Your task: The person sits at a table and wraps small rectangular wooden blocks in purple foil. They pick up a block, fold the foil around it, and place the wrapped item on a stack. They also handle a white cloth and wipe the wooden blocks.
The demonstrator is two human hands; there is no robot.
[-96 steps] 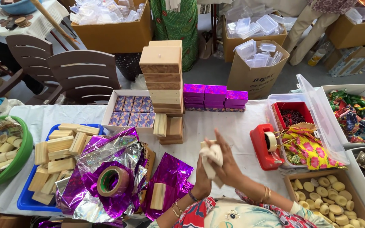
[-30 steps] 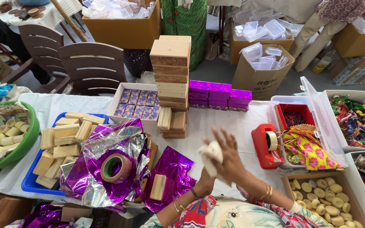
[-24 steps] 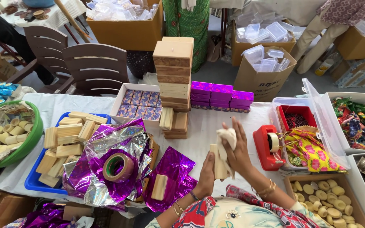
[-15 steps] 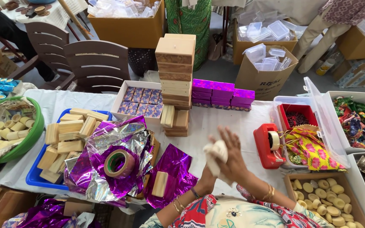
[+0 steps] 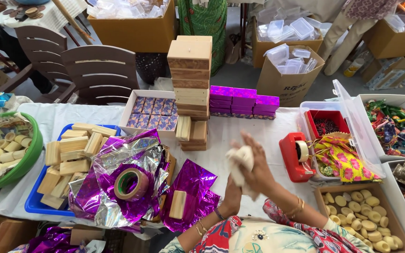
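Gripping a cream-white cloth wad [image 5: 241, 161] between both hands, the person holds it raised above the white-covered surface [image 5: 240, 136], near the front edge and just left of the red tape dispenser [image 5: 297, 157]. The right hand [image 5: 258, 171] wraps over the wad from the right side with fingers spread and curled on it; the left hand [image 5: 233, 199] comes up from below with its palm pressed to the underside, closed on the cloth as far as can be told. The wad is blurred, but its long axis runs roughly upright, tilted a little left at the top, with the rounded upper end pointing away from the person. To the left on the surface, a small wooden block [image 5: 178, 204] lies on a sheet of purple foil [image 5: 198, 180], its long axis running toward and away from the person. Further left a roll of brown tape [image 5: 131, 183] rests on crumpled purple-and-silver foil [image 5: 118, 159]. A blue tray [image 5: 36, 201] holds loose wooden blocks [image 5: 71, 150]. A tall stack of wooden blocks [image 5: 191, 79] stands behind, with a row of purple-wrapped boxes [image 5: 244, 100] to its right.
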